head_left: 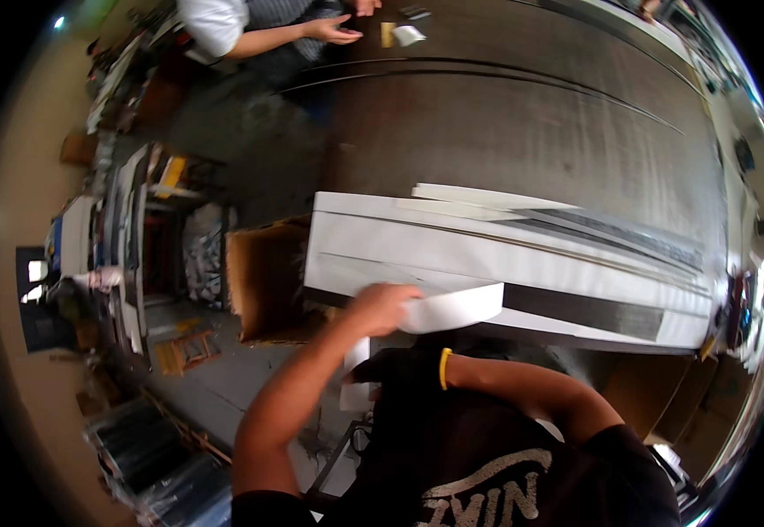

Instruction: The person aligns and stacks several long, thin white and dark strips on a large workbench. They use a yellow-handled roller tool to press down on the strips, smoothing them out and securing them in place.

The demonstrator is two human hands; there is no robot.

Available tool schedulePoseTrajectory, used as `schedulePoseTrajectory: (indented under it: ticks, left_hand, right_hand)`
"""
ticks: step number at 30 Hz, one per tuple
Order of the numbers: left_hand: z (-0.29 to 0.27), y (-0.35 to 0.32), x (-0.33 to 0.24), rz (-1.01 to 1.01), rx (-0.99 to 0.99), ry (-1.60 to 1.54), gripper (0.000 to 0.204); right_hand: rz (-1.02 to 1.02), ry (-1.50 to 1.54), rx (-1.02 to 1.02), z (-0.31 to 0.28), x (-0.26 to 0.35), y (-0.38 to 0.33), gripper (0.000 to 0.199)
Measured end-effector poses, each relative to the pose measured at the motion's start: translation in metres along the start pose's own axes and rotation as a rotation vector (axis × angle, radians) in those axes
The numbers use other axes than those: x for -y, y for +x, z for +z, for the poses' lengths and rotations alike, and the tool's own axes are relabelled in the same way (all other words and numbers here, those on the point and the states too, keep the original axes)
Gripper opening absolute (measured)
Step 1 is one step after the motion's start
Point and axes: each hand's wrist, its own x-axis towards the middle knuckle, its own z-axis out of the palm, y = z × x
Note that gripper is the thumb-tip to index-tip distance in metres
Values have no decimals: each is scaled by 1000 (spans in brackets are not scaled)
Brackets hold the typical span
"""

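A white flexible strip (pixel 456 307), curved at its free end, is gripped in my bare left hand (pixel 383 307) above the near edge of the table. My right hand (pixel 395 369) wears a dark glove and crosses in front of my body, below the left hand. A yellow band (pixel 445 367) circles its wrist. Beside the dark fingertips hangs another white piece (pixel 357 356); whether it belongs to the same strip I cannot tell. The glove blends into my dark shirt, so its fingers are hard to make out. Long white panels (pixel 364 237) lie under and beyond my left hand.
Narrow grey and white strips (pixel 575 224) rest along the panels on a large brown table (pixel 487 132). Two thin dark strips (pixel 505 70) lie farther back. Across the table stands another person (pixel 276 35), hands over its edge. A cardboard box (pixel 263 281) is left of the panels.
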Motion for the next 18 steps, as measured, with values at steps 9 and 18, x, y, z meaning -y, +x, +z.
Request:
schedulePoseTrajectory:
  ticks: [9,18]
  left_hand:
    - [-78,-360,344,-1128,-703,533,27]
    - [-42,-189,334,-818,-923,426,20]
  right_hand:
    - [489,265,-421,-9,-60,-154,57]
    - [624,-501,-343,26,-89,-234,48]
